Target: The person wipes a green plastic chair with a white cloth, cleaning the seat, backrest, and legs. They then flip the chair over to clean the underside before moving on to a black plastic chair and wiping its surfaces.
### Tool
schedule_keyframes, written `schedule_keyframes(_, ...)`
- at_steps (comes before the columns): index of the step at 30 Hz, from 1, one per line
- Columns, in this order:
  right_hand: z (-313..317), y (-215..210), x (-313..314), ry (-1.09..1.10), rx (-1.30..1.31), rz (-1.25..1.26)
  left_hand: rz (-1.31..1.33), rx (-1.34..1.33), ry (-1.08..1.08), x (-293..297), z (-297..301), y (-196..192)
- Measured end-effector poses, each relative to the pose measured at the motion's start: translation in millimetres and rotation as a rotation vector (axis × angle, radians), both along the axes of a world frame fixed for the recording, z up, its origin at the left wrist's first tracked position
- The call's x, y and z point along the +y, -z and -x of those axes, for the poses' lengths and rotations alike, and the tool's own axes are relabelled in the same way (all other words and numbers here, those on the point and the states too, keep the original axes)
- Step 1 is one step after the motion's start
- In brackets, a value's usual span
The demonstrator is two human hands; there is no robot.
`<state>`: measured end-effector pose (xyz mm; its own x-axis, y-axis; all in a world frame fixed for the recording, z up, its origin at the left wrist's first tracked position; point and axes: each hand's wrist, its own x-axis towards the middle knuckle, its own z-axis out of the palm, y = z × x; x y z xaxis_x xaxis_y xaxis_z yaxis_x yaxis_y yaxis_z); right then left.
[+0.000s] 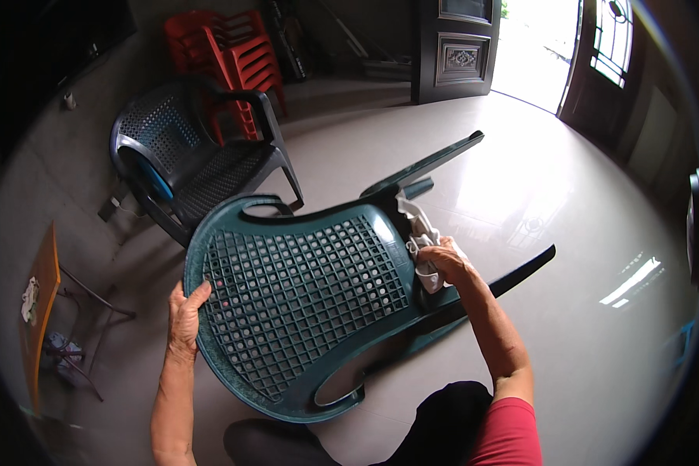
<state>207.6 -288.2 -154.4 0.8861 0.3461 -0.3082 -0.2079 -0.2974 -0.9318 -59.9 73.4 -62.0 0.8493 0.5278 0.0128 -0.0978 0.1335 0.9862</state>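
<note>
This looked like a home. A carved door point(457, 58) stood open, the floor point(571, 311) shone, and red chairs point(248, 66) were stacked.

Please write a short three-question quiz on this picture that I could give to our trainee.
1. What is the right hand holding?
2. True or false: the left hand is at the edge of the green chair.
3. The red chairs are: A, set out in a row; B, stacked up; C, tipped on their sides.

Key: 1. A white cloth. 2. True. 3. B.
</note>
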Motion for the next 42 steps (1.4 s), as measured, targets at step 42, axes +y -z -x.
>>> schedule_keyframes(42, -80.3, -77.8, -34.6, 0.432, -1.148, 1.045, -0.626, 0.164, -0.457, -59.3, 33.0, 55.9)
